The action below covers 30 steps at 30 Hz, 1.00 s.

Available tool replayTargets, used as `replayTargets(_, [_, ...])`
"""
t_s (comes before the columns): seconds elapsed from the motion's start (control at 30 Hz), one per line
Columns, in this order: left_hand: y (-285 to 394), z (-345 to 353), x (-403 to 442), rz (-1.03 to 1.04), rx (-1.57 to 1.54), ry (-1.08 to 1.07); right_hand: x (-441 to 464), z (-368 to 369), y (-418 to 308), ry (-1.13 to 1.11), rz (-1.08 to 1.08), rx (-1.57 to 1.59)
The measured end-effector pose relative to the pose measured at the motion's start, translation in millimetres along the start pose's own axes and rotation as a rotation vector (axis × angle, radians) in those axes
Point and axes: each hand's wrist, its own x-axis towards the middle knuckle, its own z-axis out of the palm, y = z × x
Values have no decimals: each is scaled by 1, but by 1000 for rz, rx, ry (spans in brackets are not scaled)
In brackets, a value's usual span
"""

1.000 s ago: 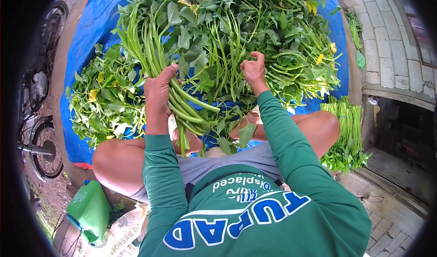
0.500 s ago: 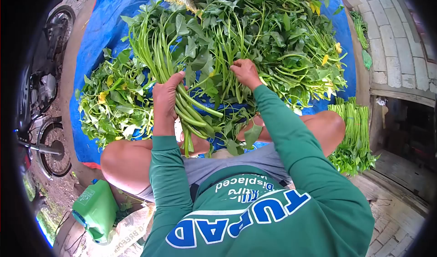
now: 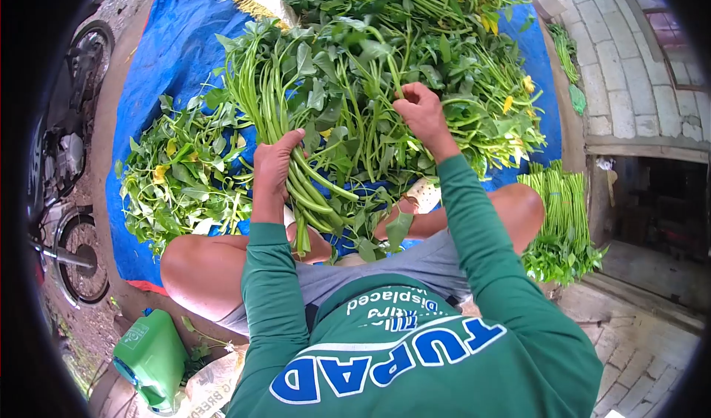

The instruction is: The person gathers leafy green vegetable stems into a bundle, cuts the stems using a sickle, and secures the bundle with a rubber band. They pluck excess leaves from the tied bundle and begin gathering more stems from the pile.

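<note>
My left hand (image 3: 275,162) is wrapped round a thick bunch of water spinach (image 3: 259,95), its leafy tops pointing away from me and the cut stem ends hanging over my lap. To the right, my right hand (image 3: 424,114) is closed in a pinch on a single water spinach stalk (image 3: 395,68), which rises from the fingers toward the leaves. Loose water spinach (image 3: 363,125) lies between the two hands. A large heap of the same greens (image 3: 452,55) spreads beyond the right hand.
Under the greens is a blue tarp (image 3: 144,70). A smaller leafy pile (image 3: 189,181) sits at left. Tied bundles (image 3: 563,210) stand beside my right knee. A green plastic jug (image 3: 152,359) and a printed sack (image 3: 211,381) are at lower left, a motorcycle (image 3: 70,158) farther left.
My right hand has moved up and right, lifting a stalk from the greens. The left hand keeps its hold on the bunch. The view has shifted slightly.
</note>
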Motion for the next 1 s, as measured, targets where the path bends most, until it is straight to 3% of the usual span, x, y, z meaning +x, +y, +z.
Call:
replayTargets(0.07, [3,2,3,9,26,2,7,-9,0,-17,-78,-51])
replayTargets(0.1, [-5,0,7,55,-18,-14,0,-7,-15,-30,-37,77])
replayTargets(0.2, [-19,-1,15,-5,-3,-32,-22,-6,-40,128,-90,53])
replayTargets(0.33, [-34,13,15,-15,0,-39,-41,0,-48,310,-378,-376])
replayTargets(0.53, [-65,30,26,-4,-109,-116,-47,27,-62,288,-548,-785])
replayTargets(0.7, [-104,30,41,-69,-295,-146,-80,72,-20,-241,-294,-482])
replayTargets(0.9, [-136,9,57,-311,-412,-319,-108,88,15,-358,174,-290])
replayTargets(1.0, [-142,9,61,-346,-496,-343,-111,93,14,-394,334,-457])
